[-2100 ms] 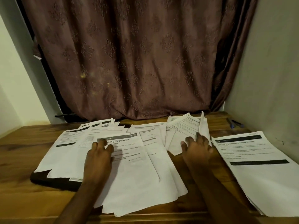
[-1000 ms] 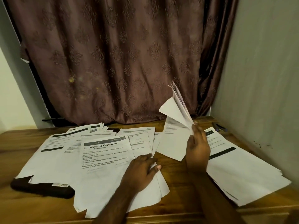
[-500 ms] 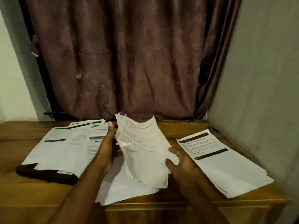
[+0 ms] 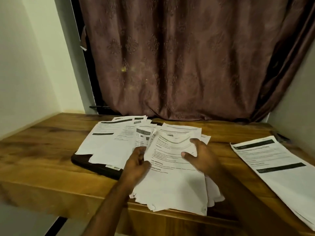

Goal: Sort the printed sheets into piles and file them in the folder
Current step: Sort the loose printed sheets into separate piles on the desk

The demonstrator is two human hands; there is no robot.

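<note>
A stack of printed sheets [image 4: 172, 181] lies in the middle of the wooden table, its near edge hanging over the front. My left hand [image 4: 138, 165] grips the stack's left edge, fingers curled at the paper. My right hand [image 4: 202, 157] presses on the top sheet from the right, thumb on the page. To the left, more sheets [image 4: 109, 142] are spread over a dark folder [image 4: 95, 166], whose near edge shows. A separate pile [image 4: 276, 166] lies at the right.
The wooden table [image 4: 42, 147] has bare wood at the left. A brown curtain [image 4: 179, 57] hangs close behind it. A wall [image 4: 298, 99] closes the right side. A small dark object [image 4: 282, 136] lies at the back right corner.
The bundle I held up in both hands has come down onto the middle sheets. My right hand now lies on top of it and my left hand is at its left edge.
</note>
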